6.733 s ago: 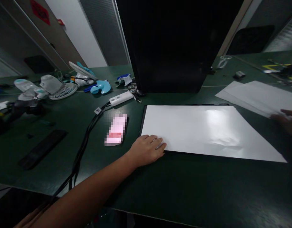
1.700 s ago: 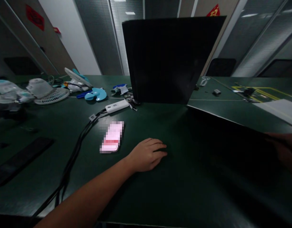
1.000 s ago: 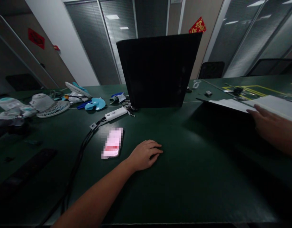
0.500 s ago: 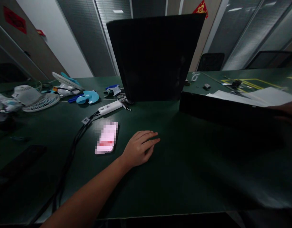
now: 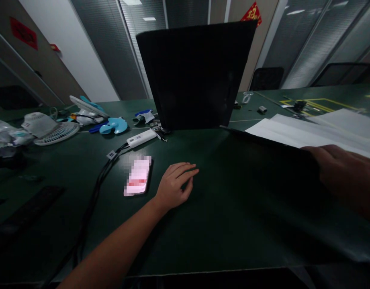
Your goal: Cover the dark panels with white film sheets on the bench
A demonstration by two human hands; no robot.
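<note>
My left hand rests on the dark green table, fingers apart and nothing in it, just right of a phone with a blurred pink screen. At the right, my right hand grips a thin black panel, seen nearly edge-on and tilted low over the table; its lower part blends into shadow. Beyond both hands a large black panel stands upright. Left of its foot lies a white plug-like device joined to black cables.
White fan parts and a light blue fan blade lie at the back left. A dark bar-shaped object is at the left. White papers lie behind the right hand, and a chair stands beyond the table.
My right hand has come further into view, moving left and down. The thin black panel has tipped flatter, uncovering more of the papers. My left hand has barely moved.
</note>
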